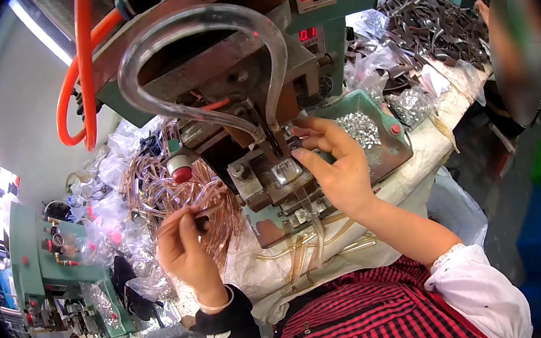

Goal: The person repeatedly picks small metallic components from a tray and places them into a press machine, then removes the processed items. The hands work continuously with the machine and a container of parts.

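Observation:
My left hand (186,250) is closed in a pinch on a thin translucent strip (216,209), beside a loose heap of brownish translucent strips (221,232). At the bench press, my right hand (341,167) curls its thumb and fingertips round the right side of the tooling, by a small clear block (286,171). What those fingertips grip is too small to make out. Another clear strip (317,227) hangs from the tooling toward me. Above the block, a bent clear hose (198,17) runs down to the press head.
Small shiny metal pieces (359,130) lie in the green tray (393,154) to the right. A red button (182,174) sits left of the tooling; an orange hose (88,70) hangs above. Dark strips (435,20) are piled at back right. Another person (523,50) is at the far right.

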Action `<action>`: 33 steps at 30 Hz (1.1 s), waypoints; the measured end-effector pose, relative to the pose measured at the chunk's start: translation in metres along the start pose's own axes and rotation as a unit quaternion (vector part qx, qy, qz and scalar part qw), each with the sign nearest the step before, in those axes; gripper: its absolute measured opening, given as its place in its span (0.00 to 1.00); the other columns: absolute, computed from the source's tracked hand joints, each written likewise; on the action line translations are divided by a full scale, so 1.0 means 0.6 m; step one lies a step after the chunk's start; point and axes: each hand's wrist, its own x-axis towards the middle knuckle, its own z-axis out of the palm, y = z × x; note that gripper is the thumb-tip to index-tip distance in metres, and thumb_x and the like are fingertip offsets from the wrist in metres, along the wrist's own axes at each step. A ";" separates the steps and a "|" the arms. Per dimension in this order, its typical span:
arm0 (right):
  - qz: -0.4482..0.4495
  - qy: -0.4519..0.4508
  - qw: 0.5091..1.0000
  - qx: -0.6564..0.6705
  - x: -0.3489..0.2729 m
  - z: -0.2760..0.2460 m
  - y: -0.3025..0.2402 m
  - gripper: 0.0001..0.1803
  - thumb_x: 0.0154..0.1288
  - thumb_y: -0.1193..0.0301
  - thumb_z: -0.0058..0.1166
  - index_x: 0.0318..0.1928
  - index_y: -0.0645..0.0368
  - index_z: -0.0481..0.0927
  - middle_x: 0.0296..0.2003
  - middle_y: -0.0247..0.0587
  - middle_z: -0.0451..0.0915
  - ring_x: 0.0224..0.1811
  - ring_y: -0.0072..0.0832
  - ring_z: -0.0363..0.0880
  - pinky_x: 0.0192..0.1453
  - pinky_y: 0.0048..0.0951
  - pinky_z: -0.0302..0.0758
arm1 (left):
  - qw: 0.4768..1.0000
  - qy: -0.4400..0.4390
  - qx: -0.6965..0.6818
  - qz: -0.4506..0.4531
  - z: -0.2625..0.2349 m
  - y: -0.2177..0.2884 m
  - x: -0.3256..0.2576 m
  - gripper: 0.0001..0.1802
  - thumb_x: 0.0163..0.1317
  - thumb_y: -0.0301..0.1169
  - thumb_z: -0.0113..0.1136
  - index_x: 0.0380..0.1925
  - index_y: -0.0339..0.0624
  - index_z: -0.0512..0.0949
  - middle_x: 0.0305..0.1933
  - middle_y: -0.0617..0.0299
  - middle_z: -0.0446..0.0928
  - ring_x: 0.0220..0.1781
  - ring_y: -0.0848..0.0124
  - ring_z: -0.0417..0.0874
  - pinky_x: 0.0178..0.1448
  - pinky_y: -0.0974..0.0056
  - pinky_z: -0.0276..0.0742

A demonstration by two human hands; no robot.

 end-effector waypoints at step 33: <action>-0.066 0.070 0.860 -0.500 -0.029 -0.171 0.088 0.07 0.53 0.72 0.69 0.34 0.55 0.86 0.37 0.41 0.78 0.47 0.42 0.77 0.54 0.42 0.74 | 0.850 -0.256 0.124 0.443 0.125 0.049 -0.052 0.15 0.48 0.24 0.76 0.38 0.41 0.85 0.43 0.56 0.87 0.22 0.74 0.79 0.22 0.69 0.70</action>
